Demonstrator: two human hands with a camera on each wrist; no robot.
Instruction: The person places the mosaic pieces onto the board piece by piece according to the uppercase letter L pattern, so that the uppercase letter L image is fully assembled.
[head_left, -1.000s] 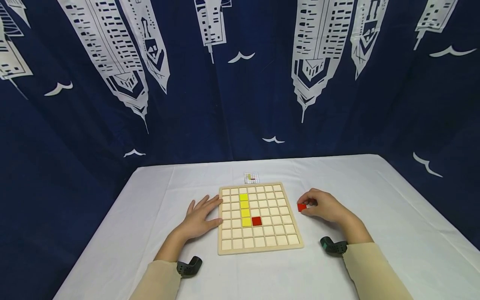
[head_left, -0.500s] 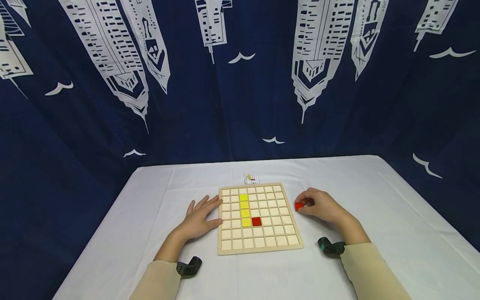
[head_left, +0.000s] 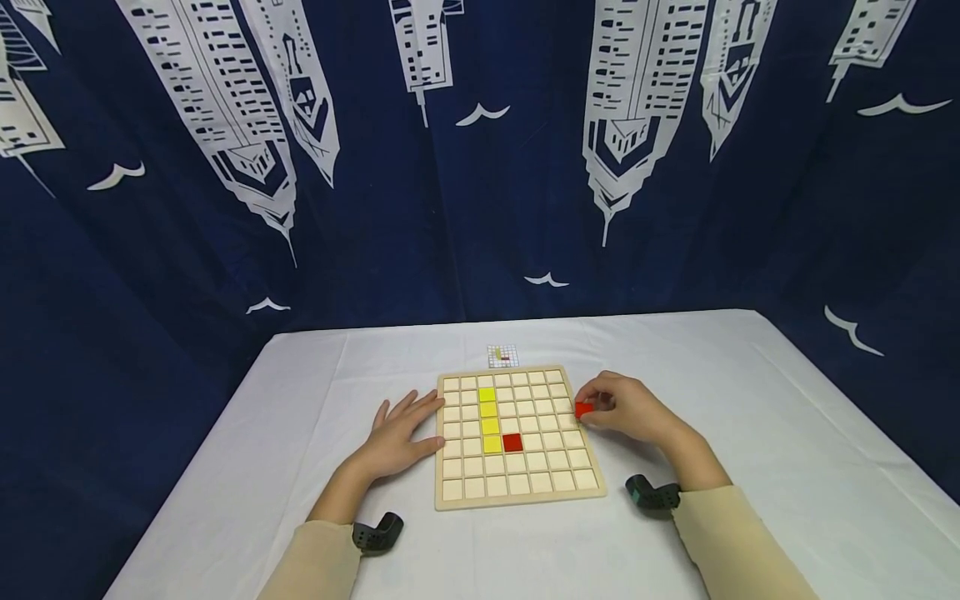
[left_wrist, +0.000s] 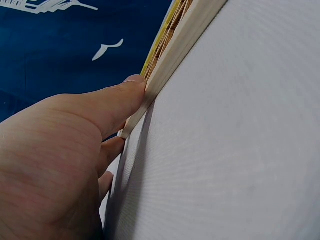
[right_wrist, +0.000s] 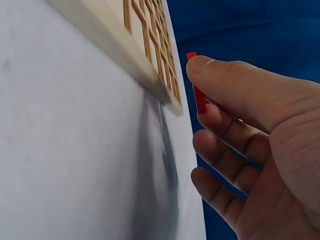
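Observation:
A wooden grid board lies on the white table, its squares pale. Yellow tiles form a column on it, and one red tile sits right of the lowest yellow one. My left hand rests at the board's left edge, fingers spread and straight; the left wrist view shows its thumb touching the rim. Between thumb and fingers my right hand pinches a second red tile over the board's right edge. In the right wrist view this thin red tile is seen edge-on, held above the table.
A small printed card with a grid pattern lies just beyond the board's far edge. The white tablecloth spreads around the board. Behind the table hangs a dark blue curtain with white building prints. Each wrist wears a black device.
My right hand has moved left with the red tile, from beside the board to its right edge. The left hand and the board stay where they were.

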